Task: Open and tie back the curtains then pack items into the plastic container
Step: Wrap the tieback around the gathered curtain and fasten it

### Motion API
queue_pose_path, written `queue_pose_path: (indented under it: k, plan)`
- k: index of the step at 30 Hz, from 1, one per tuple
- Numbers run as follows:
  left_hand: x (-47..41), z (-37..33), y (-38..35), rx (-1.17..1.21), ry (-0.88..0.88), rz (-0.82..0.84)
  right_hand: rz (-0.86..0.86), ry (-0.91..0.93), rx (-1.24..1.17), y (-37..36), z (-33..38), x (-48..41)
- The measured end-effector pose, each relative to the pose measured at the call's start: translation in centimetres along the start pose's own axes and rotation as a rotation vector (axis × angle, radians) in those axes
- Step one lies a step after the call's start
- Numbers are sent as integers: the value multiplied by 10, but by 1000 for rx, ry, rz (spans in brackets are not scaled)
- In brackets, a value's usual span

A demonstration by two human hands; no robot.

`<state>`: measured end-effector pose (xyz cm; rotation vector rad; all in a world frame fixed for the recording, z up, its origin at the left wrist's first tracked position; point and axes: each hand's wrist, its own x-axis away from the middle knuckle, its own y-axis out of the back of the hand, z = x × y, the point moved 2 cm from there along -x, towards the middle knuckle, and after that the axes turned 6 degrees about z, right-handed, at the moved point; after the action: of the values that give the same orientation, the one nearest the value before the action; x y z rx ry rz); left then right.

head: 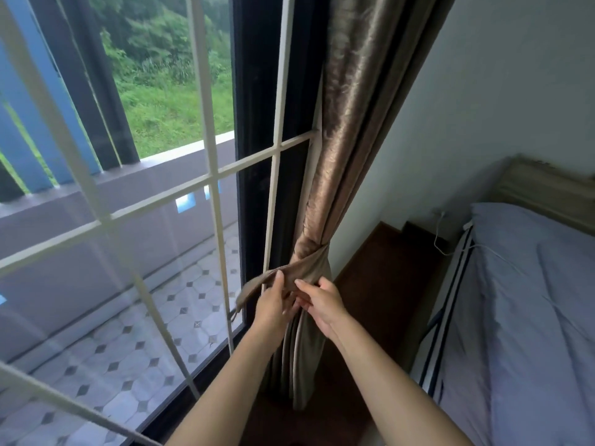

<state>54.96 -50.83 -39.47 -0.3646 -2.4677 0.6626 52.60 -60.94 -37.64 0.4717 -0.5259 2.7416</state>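
Both pinched on the tie-back [289, 268] wrapped around the gathered curtain [347, 130]: left hand [273, 304] near its loose end, right hand [322, 304] just right, touching.

The curtain [354, 91] top is cut off by the upper edge. The bed [531, 300] runs off the right edge. Fingertip contact behind the tie-back [283, 275] is hidden.

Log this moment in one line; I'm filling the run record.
step: tying curtain | left hand: on tieback | right hand: at tieback | container: unseen
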Motion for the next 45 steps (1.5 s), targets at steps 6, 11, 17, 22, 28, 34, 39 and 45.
queue_pose_path:
  k: [6, 11, 17, 22, 28, 34, 39, 45]
  plan:
    - [-2, -15, 4, 121, -173, -220, -64, -30, 630, -3, 11, 21]
    - [1, -22, 8, 49, -237, -166, -279, 853, 1291, -30, 64, 39]
    - [-1, -18, 0, 24, -229, -111, 36, 990, 2197, -67, 124, -6]
    - [-16, -9, -16, 153, -170, -120, -59, 665, 2753, -33, 135, -37]
    - [-36, -3, -52, 316, -140, -40, -108, 586, 2832, 29, 145, -40]
    - [-68, 7, -75, 228, -148, -142, -17, 539, 2747, 65, 178, -53]
    - [-98, -8, -105, -50, -162, -243, 109, 546, 2726, 72, 176, -64]
    - [-134, -10, -136, -428, -337, -143, 26, 535, 2861, 92, 180, -87]
